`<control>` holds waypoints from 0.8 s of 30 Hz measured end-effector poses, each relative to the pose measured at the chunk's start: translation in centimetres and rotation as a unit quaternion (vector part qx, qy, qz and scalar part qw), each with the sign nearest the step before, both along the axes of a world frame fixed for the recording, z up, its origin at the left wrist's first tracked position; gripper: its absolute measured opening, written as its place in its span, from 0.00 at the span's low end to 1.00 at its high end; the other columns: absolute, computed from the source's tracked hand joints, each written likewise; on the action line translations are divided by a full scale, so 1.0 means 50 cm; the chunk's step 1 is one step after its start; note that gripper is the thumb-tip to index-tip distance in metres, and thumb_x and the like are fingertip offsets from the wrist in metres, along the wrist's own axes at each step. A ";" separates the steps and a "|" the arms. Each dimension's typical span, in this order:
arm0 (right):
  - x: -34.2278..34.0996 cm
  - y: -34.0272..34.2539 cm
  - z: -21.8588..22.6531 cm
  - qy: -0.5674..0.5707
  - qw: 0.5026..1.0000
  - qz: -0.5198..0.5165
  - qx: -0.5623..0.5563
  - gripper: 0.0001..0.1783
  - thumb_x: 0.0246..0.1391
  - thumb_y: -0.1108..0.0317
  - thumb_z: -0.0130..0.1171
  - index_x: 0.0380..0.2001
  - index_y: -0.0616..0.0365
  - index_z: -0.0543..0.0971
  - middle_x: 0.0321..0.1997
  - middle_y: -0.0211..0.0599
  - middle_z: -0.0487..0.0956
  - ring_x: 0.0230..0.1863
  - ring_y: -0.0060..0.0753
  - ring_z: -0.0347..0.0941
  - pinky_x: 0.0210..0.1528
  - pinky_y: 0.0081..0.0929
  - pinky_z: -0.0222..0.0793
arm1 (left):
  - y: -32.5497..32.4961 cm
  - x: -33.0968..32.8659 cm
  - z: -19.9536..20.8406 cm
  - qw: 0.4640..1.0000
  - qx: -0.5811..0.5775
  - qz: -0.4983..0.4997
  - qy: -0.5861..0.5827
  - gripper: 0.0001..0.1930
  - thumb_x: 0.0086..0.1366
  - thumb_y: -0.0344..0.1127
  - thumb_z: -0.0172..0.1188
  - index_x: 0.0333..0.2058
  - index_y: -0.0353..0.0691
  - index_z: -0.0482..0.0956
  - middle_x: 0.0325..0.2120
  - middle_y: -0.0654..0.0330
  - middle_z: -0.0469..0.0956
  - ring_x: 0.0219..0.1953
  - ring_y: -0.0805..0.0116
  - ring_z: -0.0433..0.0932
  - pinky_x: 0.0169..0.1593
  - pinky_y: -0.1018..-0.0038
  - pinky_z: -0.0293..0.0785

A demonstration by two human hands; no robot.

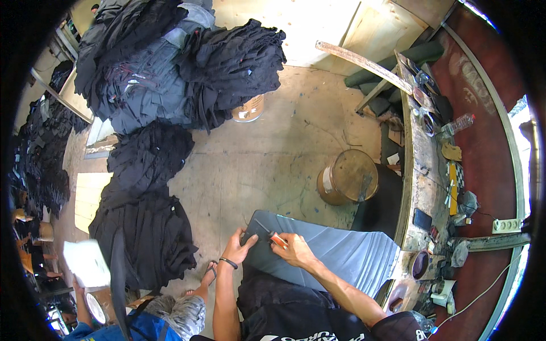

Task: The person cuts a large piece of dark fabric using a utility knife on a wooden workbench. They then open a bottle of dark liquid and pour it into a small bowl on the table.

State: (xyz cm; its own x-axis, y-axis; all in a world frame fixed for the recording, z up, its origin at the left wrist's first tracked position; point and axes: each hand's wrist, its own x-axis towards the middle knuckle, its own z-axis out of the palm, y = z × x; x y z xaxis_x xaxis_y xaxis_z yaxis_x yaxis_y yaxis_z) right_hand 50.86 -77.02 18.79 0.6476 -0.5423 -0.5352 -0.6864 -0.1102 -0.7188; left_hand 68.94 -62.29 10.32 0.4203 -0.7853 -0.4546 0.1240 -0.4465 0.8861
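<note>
A shiny dark grey sheet of material lies across my lap and reaches right to the workbench. My left hand pinches its left edge, thumb on top and fingers underneath. In my right hand is a screwdriver with an orange handle, held just above the sheet. Its thin dark shaft points up and left over the sheet's far left corner. Whether the tip touches the surface I cannot tell.
The worn workbench on the right carries a phone, a plastic bottle and small tools. A round drum stands before me. Piles of black garments rise on the left. Nearby, a person in blue holds a white sheet.
</note>
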 end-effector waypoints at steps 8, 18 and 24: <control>0.021 -0.012 -0.016 0.042 0.999 0.009 0.019 0.23 0.57 0.52 0.64 0.50 0.55 0.86 0.41 0.58 0.87 0.52 0.64 0.82 0.58 0.52 0.76 | 0.004 -0.007 -0.005 0.997 -0.008 0.013 0.070 0.31 0.71 0.52 0.69 0.59 0.30 0.76 0.47 0.54 0.85 0.48 0.69 0.82 0.53 0.70 0.79; 0.041 -0.014 -0.060 0.027 1.000 0.004 0.006 0.25 0.59 0.49 0.67 0.47 0.61 0.85 0.35 0.50 0.87 0.43 0.51 0.85 0.49 0.45 0.78 | -0.010 -0.095 0.046 0.909 -0.050 0.056 -0.411 0.24 0.61 0.40 0.72 0.55 0.42 0.81 0.62 0.47 0.76 0.65 0.48 0.74 0.68 0.51 0.67; 0.036 -0.026 -0.061 0.011 0.999 -0.008 0.043 0.26 0.58 0.49 0.69 0.43 0.64 0.84 0.33 0.51 0.87 0.37 0.51 0.86 0.43 0.44 0.80 | -0.020 -0.159 0.036 0.886 -0.048 0.045 -0.459 0.14 0.59 0.35 0.72 0.46 0.48 0.87 0.62 0.60 0.80 0.74 0.50 0.65 0.74 0.45 0.53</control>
